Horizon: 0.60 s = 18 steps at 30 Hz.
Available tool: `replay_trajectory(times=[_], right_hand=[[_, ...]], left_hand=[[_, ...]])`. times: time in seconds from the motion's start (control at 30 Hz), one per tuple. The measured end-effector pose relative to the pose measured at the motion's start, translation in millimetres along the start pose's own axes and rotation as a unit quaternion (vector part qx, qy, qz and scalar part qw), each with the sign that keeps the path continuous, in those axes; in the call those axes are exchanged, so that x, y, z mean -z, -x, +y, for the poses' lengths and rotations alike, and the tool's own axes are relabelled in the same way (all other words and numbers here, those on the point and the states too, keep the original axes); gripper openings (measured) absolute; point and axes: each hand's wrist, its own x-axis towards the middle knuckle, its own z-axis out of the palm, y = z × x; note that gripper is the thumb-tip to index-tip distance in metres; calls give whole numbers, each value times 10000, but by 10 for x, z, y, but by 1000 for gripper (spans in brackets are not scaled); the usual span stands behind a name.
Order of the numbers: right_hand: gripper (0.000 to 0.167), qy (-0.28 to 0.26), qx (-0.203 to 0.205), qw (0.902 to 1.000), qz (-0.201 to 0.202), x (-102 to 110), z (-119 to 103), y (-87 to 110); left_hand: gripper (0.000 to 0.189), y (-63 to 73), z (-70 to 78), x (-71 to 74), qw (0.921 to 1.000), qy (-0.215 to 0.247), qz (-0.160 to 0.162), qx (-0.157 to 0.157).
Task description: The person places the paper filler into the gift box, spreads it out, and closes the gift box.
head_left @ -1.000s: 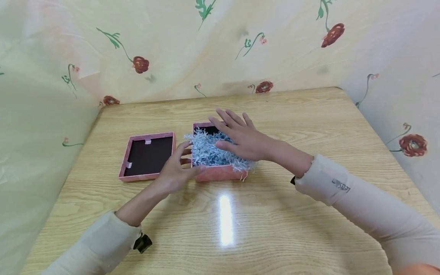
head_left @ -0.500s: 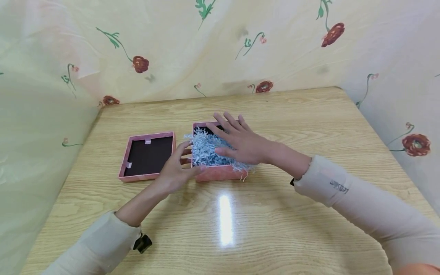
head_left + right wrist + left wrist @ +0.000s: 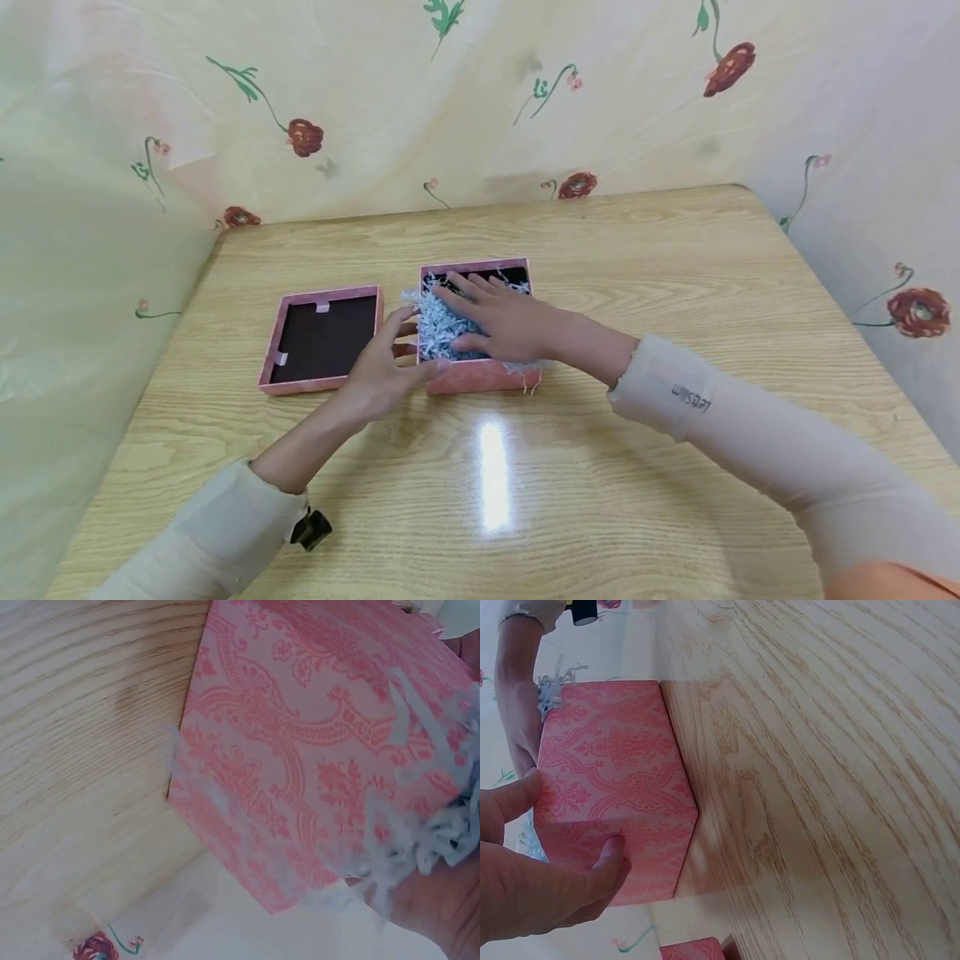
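A pink patterned gift box point(image 3: 474, 378) stands on the table, filled with light blue shredded paper point(image 3: 441, 327). My left hand point(image 3: 377, 373) holds the box's front left corner. Its thumb lies along the front edge and its fingers touch the left wall, as the left wrist view also shows on the box point(image 3: 615, 750). Inside the rim, my right hand point(image 3: 512, 323) presses down on the paper with its fingers straight. The black inside shows along the back. Paper strands point(image 3: 442, 836) hang over the right front corner in the right wrist view.
The box lid point(image 3: 307, 387) lies upturned to the left, its black inside and white ribbon tabs showing. All this rests on a wooden table point(image 3: 645, 500). A floral curtain point(image 3: 375, 108) closes off the back and sides.
My right hand has moved left and down onto the shredded paper, drawing most of the strands back from the right corner. The left hand and the box have not moved.
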Motion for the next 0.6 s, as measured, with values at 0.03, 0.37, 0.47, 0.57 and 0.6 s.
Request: replay_trajectory(times=[0.03, 0.37, 0.47, 0.57, 0.6], right_hand=[[74, -64, -24, 9999, -96, -4, -5, -24], [68, -414, -385, 9892, -1354, -39, -22, -236], [64, -436, -398, 9850, -1621, -52, -8, -294], [63, -595, -475, 9824, -1705, -47, 11, -325], [63, -664, -498, 9822, -1685, -37, 15, -325]], left_hand=[[79, 1, -1, 1, 10000, 13, 6, 7], [77, -6, -32, -1, 9999, 156, 31, -52], [77, -12, -36, -2, 9999, 147, 44, -53], [77, -15, -38, 2, 9999, 135, 49, -51], [77, -15, -38, 5, 9999, 121, 49, -47]])
